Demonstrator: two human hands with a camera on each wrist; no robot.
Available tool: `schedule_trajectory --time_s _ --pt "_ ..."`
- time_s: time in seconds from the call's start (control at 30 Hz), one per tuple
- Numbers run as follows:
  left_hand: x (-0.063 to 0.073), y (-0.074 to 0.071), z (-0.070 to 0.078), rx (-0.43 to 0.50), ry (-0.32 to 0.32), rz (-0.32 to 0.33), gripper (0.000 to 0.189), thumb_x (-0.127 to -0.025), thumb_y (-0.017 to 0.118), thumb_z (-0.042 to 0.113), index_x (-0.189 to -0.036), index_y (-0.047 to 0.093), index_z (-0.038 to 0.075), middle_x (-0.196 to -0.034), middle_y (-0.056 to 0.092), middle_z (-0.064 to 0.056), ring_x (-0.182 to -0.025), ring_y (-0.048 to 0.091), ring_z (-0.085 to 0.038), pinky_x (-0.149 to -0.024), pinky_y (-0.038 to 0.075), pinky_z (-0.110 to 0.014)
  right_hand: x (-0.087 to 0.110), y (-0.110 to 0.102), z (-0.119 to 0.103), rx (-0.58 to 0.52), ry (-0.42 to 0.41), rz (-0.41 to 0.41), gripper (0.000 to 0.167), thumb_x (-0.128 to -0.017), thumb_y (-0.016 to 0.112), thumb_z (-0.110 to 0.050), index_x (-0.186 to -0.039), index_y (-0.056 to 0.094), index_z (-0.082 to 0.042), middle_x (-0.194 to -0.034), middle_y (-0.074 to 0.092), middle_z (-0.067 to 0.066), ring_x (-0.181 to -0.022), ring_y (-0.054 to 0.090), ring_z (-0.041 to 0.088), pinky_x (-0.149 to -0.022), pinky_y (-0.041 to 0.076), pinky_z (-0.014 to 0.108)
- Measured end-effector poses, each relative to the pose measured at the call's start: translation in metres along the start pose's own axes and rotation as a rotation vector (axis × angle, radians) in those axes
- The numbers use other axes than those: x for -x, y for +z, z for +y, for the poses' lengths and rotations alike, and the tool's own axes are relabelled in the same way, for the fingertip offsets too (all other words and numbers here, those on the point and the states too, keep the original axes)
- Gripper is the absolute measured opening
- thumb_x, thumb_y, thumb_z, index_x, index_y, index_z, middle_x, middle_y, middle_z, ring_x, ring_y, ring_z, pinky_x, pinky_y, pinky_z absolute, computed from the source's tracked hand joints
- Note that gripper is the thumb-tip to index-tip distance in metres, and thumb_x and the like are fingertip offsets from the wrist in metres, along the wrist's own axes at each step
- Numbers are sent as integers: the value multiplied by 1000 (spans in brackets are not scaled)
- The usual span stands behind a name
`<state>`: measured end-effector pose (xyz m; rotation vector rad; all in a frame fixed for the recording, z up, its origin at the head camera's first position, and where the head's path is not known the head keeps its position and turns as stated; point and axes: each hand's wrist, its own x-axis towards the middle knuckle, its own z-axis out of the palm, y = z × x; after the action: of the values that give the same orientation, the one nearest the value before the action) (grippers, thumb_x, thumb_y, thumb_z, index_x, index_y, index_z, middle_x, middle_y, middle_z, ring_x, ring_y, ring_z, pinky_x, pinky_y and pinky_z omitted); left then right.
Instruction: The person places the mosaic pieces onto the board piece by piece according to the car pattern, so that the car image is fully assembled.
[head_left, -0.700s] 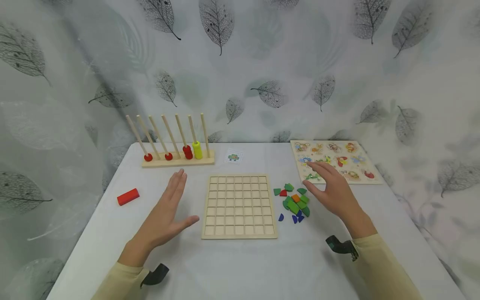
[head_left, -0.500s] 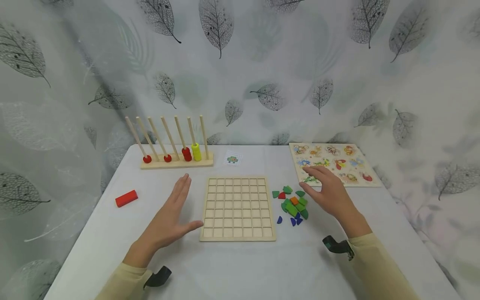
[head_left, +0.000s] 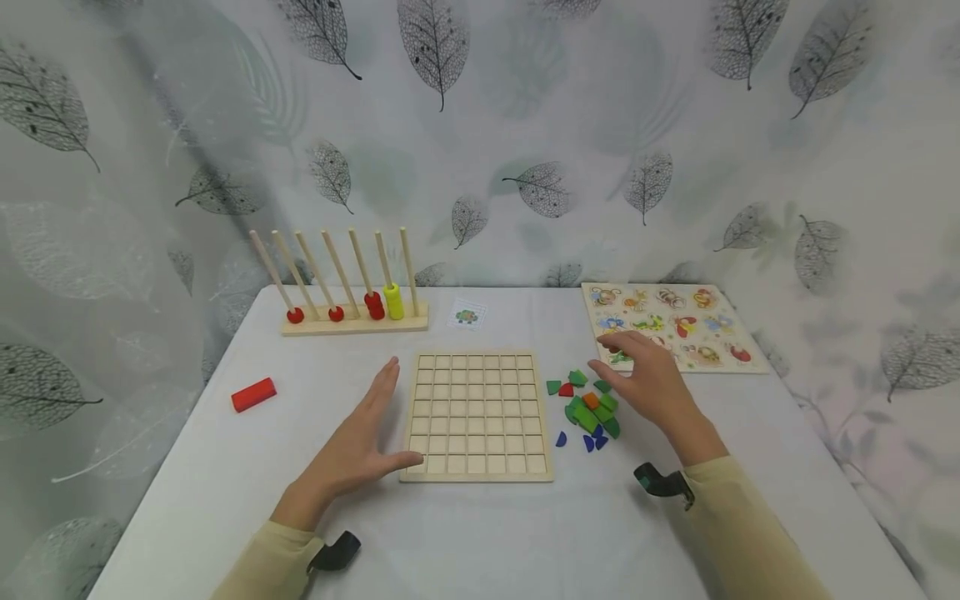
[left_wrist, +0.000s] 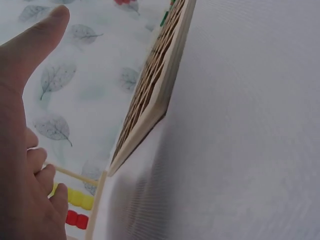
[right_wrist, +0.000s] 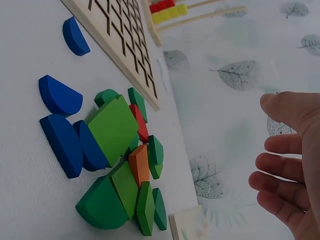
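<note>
A pale wooden grid board (head_left: 477, 417) with square cells lies in the middle of the table. My left hand (head_left: 351, 450) is over its left edge, thumb spread from straight fingers, holding nothing. On the board's right lies a loose pile of small wooden pieces: green blocks (head_left: 587, 417), an orange block (head_left: 591, 401), a red piece (head_left: 566, 389) and blue half-rounds (head_left: 561, 439). Above and right of the pile hovers my right hand (head_left: 654, 387), fingers relaxed and apart from the thumb. The right wrist view shows this hand (right_wrist: 295, 150) clear of the pieces.
At the back left stands a wooden peg rack (head_left: 356, 321) with red and yellow beads. A small picture card (head_left: 467, 314) lies behind the grid board. An insect puzzle board (head_left: 675, 321) occupies the back right. A red cylinder (head_left: 253, 395) rests at the left.
My left hand has moved right, its thumb now over the grid board's lower left corner. The right hand has shifted slightly left toward the pile. The pieces look unmoved.
</note>
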<state>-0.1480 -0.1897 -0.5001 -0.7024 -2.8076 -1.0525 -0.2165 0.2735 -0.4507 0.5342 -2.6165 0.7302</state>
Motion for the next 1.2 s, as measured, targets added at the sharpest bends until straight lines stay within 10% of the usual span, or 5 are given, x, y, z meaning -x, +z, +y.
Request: schedule_trajectory --time_s 0.9,1.2 --pt "1 21 -9 33 -20 -109 141 -75 92 68 -175 14 7 -182 13 -6 -165 16 -22 -127 29 -50 -5 34 4 41 282 -259 33 -97 83 -39 -107 77 -8 -92 70 4 -86 61 26 -76 57 42" --pt "4 22 -10 -81 39 -117 139 -75 86 78 -172 22 0 -180 18 -11 -165 18 -28 -127 30 -52 -3 41 11 19 306 -296 37 -97 83 -42 -109 76 -7 -92 69 5 -87 60 27 -78 55 43"
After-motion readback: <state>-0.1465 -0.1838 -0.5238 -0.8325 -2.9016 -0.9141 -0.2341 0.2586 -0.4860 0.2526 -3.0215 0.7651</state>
